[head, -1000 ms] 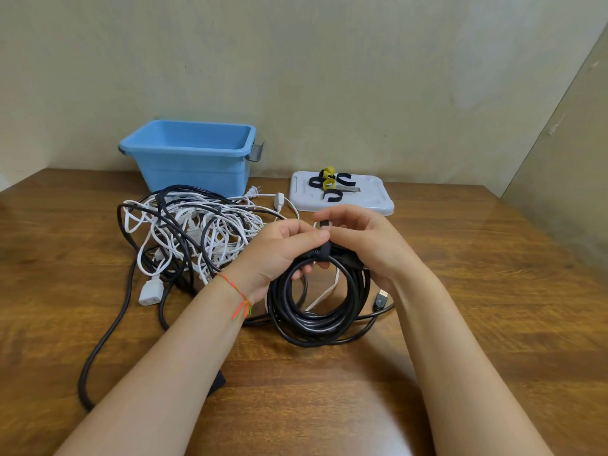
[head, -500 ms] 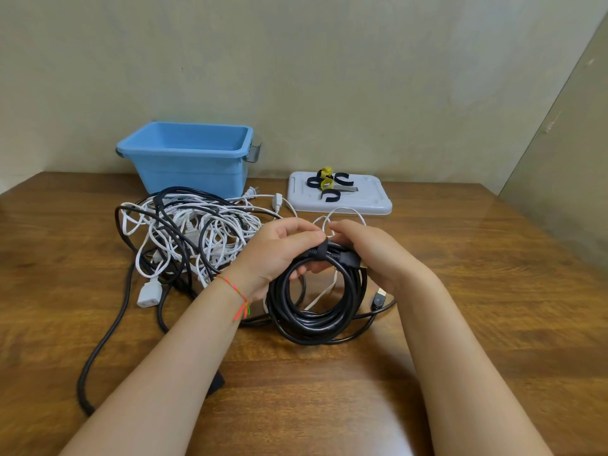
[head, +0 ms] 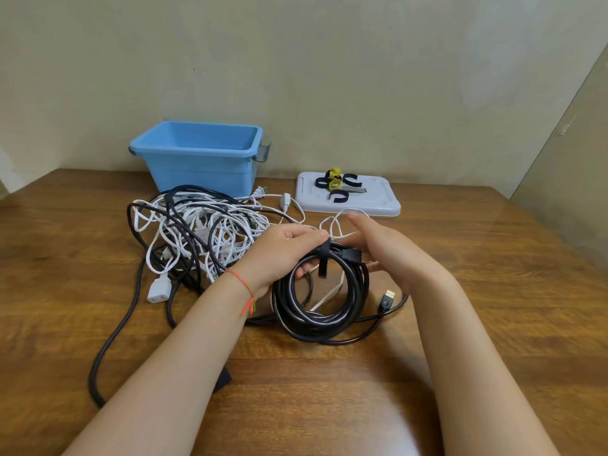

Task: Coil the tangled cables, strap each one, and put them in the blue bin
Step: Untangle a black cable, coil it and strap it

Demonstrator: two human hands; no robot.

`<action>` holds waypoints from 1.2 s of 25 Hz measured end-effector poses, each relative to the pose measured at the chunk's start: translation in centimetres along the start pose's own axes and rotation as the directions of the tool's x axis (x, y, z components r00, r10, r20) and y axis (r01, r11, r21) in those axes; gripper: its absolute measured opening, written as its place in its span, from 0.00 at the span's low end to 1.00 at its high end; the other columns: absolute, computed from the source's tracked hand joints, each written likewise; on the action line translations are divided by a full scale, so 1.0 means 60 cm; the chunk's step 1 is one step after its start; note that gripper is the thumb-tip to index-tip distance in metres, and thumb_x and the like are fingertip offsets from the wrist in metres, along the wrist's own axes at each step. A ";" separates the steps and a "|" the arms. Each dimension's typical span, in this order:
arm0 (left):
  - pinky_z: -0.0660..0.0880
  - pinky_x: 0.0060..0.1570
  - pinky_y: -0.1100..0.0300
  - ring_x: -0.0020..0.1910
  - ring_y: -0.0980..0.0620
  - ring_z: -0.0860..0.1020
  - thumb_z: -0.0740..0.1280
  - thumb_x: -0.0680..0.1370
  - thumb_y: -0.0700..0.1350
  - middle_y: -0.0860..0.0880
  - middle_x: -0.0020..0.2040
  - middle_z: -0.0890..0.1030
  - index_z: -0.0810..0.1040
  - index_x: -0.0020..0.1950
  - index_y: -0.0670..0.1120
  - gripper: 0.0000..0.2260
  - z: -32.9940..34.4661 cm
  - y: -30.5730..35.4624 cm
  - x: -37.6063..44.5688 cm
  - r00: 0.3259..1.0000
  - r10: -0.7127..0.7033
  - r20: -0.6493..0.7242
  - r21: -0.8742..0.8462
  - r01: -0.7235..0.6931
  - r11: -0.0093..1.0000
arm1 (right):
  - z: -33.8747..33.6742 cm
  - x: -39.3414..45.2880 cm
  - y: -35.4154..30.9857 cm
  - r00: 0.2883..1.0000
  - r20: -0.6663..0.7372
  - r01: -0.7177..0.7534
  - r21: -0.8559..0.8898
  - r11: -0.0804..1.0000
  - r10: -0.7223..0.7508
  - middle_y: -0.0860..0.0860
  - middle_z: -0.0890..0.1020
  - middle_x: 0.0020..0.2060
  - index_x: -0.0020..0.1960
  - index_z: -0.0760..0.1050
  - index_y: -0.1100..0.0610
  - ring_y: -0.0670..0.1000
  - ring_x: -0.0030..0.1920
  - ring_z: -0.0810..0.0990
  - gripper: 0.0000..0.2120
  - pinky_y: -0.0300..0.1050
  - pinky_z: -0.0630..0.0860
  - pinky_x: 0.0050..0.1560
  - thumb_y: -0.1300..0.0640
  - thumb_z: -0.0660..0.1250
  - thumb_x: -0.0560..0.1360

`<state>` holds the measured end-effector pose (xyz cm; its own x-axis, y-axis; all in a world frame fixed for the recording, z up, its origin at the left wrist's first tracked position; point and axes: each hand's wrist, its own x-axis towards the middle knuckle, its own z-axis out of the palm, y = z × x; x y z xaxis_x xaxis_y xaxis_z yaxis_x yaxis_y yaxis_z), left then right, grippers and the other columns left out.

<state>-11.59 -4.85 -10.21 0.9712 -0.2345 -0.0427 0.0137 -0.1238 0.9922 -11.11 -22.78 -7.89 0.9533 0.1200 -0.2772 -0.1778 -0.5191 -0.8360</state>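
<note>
On the wooden table [head: 493, 324], centre frame, the left hand [head: 289, 251] pinched the black coil [head: 320, 311] at its half-wrapped strap [head: 323, 258]; the right hand [head: 385, 248], fingers relaxed, steadied it. Next, probably: press the loose tail closed.

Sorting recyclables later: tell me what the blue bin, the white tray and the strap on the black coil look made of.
Blue bin: moulded plastic by its look, smooth, even colour, rolled rim. White tray: likely plastic too, with rounded moulded edges and a slight sheen. Strap around the black coil: seemingly matte black fabric, perhaps hook-and-loop; its loose end hangs limp.
</note>
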 end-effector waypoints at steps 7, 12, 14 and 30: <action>0.68 0.24 0.66 0.23 0.55 0.70 0.68 0.80 0.50 0.45 0.39 0.81 0.84 0.49 0.43 0.12 0.003 -0.007 0.004 0.990 -0.108 -0.096 -0.028 0.106 0.994 | 0.004 -0.008 -0.005 0.983 -0.088 0.152 -0.098 0.983 -0.161 0.46 0.80 0.42 0.47 0.80 0.55 0.46 0.47 0.76 0.16 0.45 0.71 0.48 0.46 0.58 0.80; 0.67 0.22 0.67 0.21 0.57 0.72 0.68 0.80 0.48 0.45 0.34 0.81 0.83 0.49 0.38 0.13 0.004 -0.011 0.009 0.981 -0.138 -0.136 -0.087 0.127 0.988 | 0.009 -0.035 -0.012 0.814 -0.095 0.495 -0.403 0.770 -0.573 0.43 0.71 0.33 0.35 0.74 0.48 0.42 0.35 0.69 0.11 0.35 0.63 0.38 0.47 0.75 0.69; 0.67 0.23 0.65 0.22 0.56 0.72 0.69 0.79 0.48 0.43 0.36 0.81 0.83 0.48 0.36 0.14 0.003 -0.014 0.012 0.980 -0.144 -0.138 -0.093 0.131 0.987 | 0.022 -0.039 -0.014 0.808 0.015 0.472 -0.616 0.631 -0.589 0.45 0.72 0.41 0.39 0.75 0.45 0.45 0.44 0.70 0.11 0.42 0.64 0.49 0.41 0.74 0.68; 0.67 0.24 0.64 0.30 0.51 0.76 0.71 0.75 0.46 0.43 0.35 0.82 0.82 0.39 0.42 0.09 0.001 -0.018 0.016 0.968 -0.197 -0.157 -0.147 0.175 0.974 | 0.050 -0.031 -0.016 0.757 0.014 0.422 -0.773 0.473 -0.653 0.48 0.72 0.48 0.50 0.74 0.48 0.52 0.50 0.71 0.06 0.49 0.65 0.56 0.57 0.70 0.75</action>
<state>-10.66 -4.99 -11.35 0.9744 -0.0515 -0.2188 0.2181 -0.0194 0.9757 -13.43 -19.98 -8.00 0.8344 0.4416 0.3298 0.5073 -0.8493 -0.1460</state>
